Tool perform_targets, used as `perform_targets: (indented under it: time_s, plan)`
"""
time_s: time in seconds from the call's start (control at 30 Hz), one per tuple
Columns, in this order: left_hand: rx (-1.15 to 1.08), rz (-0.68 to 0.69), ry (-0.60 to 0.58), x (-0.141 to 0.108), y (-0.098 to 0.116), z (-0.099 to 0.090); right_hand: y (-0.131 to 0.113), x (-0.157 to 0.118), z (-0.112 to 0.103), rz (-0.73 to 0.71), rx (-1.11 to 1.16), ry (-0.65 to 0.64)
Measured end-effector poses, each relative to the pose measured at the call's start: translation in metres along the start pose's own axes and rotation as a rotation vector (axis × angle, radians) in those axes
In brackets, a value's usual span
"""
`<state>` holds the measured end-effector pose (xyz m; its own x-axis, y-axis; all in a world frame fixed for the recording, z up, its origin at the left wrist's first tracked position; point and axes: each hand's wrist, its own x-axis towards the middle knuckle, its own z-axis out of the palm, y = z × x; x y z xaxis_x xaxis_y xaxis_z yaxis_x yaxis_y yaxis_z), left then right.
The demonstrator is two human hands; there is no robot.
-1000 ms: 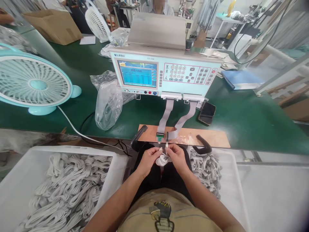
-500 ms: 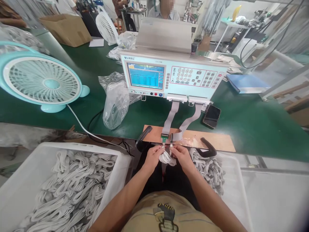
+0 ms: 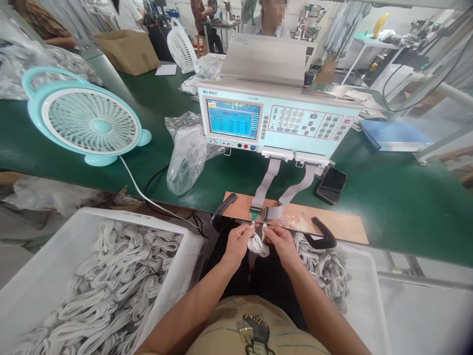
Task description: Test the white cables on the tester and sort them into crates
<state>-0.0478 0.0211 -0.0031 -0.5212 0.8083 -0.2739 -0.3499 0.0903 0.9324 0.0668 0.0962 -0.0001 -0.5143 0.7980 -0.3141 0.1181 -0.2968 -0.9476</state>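
Observation:
A coiled white cable [image 3: 255, 243] hangs between my hands, just off the table's front edge. My left hand [image 3: 236, 245] is closed in a pinch on one plug end, which meets a small green circuit board [image 3: 254, 215]. With thumb and fingers closed, my right hand [image 3: 281, 245] grips the other plug end at a dark connector [image 3: 265, 213]. How deep either plug sits, I cannot tell. Two grey ribbon cables [image 3: 266, 183] run from these connectors up to a white tester [image 3: 310, 101] with a lit blue screen [image 3: 232, 120].
Black clamps [image 3: 223, 209] hold a wooden strip [image 3: 343, 228] at the table edge. White bins [image 3: 185, 241] of coiled cables flank my legs. A phone [image 3: 331, 185], a turquoise fan [image 3: 101, 126], a plastic bag [image 3: 186, 160] and a blue folder [image 3: 395, 134] lie or stand on the green table.
The whole view has shifted, so things appear farther right. A line of larger text now shows on the tester's screen. Both hands keep their grip at the connectors.

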Motion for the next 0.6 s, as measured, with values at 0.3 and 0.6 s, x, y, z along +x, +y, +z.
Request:
perform_targets:
  time_s: [0.3, 0.6]
  plan:
    - [-0.058, -0.012, 0.061, 0.000, -0.007, 0.005, 0.003, 0.002, -0.005, 0.006, -0.003, -0.015]
    - [-0.128, -0.024, 0.137, -0.004, -0.008, 0.015, 0.003, 0.006, -0.007, -0.039, 0.018, -0.040]
